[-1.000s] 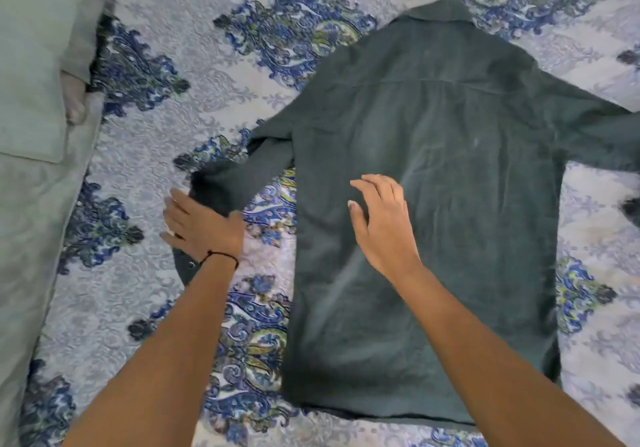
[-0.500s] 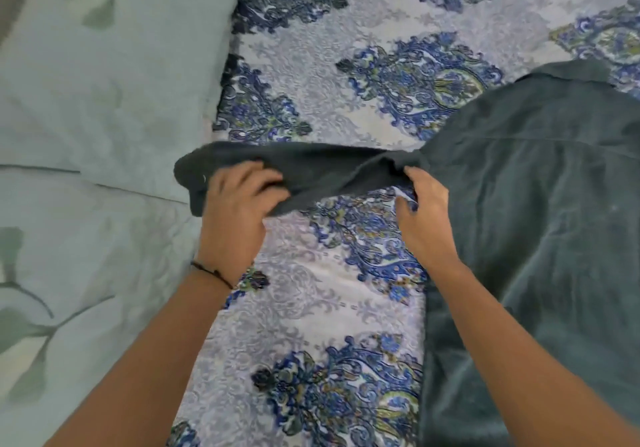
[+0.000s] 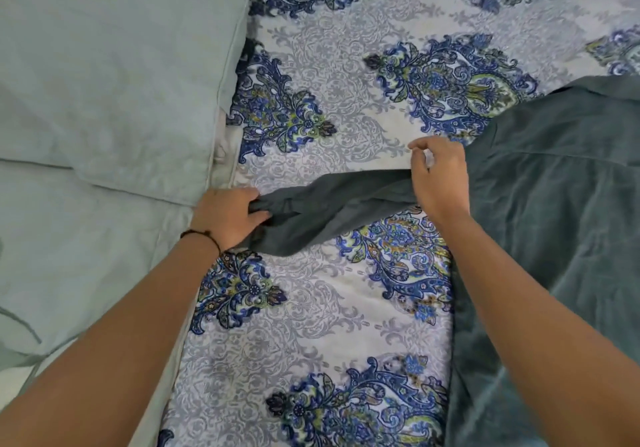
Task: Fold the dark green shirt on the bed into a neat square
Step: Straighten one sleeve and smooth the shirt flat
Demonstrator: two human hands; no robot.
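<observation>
The dark green shirt [image 3: 561,211] lies spread on the bed at the right, collar toward the top right. Its left sleeve [image 3: 332,204] stretches leftward across the bedspread, a little twisted and rumpled. My left hand [image 3: 227,216] grips the cuff end of that sleeve, pressed low against the bed near the pillow edge. My right hand [image 3: 440,176] pinches the sleeve close to the shoulder seam, fingers curled over the cloth. The shirt's right side and hem run out of frame.
A white bedspread [image 3: 311,325] with blue paisley patterns covers the bed. Two pale green pillows [image 3: 114,75] lie along the left side, right beside my left hand.
The sleeve, held raised half a second ago, has come down onto the bedspread. My left hand dropped and moved right with the cuff; my right hand shifted up near the shoulder.
</observation>
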